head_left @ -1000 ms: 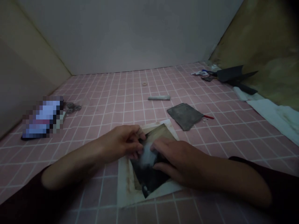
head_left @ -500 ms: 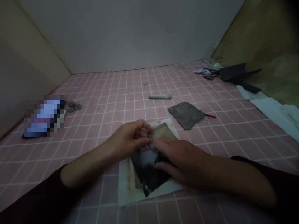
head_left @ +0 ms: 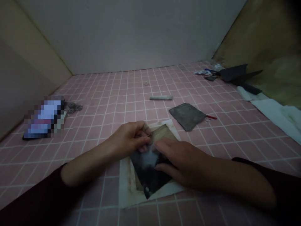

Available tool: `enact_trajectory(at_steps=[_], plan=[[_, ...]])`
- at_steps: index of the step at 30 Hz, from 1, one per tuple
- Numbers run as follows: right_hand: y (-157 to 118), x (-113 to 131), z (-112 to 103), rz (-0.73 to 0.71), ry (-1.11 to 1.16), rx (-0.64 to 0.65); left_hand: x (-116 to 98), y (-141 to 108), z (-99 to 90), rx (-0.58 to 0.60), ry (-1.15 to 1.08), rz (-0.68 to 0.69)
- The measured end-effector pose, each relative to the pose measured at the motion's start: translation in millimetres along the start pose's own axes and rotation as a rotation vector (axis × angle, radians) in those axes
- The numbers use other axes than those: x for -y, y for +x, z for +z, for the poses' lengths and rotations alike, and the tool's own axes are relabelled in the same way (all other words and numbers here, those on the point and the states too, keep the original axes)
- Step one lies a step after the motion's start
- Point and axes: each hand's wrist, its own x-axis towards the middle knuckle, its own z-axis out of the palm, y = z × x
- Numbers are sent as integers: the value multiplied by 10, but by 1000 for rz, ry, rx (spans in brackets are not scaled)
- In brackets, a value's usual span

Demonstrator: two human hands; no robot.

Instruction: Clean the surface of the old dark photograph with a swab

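My left hand [head_left: 134, 136] is closed in a pinch, thumb against fingers, at the far left edge of a dark sheet. Something small may be between its fingertips, too small to make out. My right hand [head_left: 182, 160] lies over the right side of the dark sheet [head_left: 150, 179], which looks like sandpaper and carries a pale powdery patch. Its thumb is stretched apart from the fingers, whose tips are blurred close to the left fingertips. Under the sheet is a white paper [head_left: 125, 194] with brownish stains.
Beyond the hands lie a grey square pad [head_left: 188, 116] with a red strip [head_left: 211, 117], a grey stick [head_left: 161, 97] and a small ring [head_left: 146, 83]. A blurred-out phone [head_left: 44, 117] and several small rings [head_left: 74, 107] are left. Dark sheets [head_left: 235, 73] and white tissue [head_left: 275, 110] are right.
My left hand has drawn back very slightly to the left, with a little more space from the right fingertips. The sheet and the things on the table stay put.
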Motion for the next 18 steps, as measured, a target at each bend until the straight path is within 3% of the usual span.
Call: enact_trajectory(at_steps=[3, 7, 9, 14, 18], plan=[[3, -10, 9, -9, 9, 6, -15, -51, -20, 104, 17, -129], [0, -30, 33, -20, 1, -23, 13, -11, 18, 6, -57, 53], [-1, -32, 35, -20, -7, -28, 22, 9, 18, 3, -59, 69], [9, -28, 24, -14, 12, 4, 18, -48, -25, 157, 1, -134], [15, -33, 29, -25, 19, -23, 44, -17, 16, 60, -62, 14]])
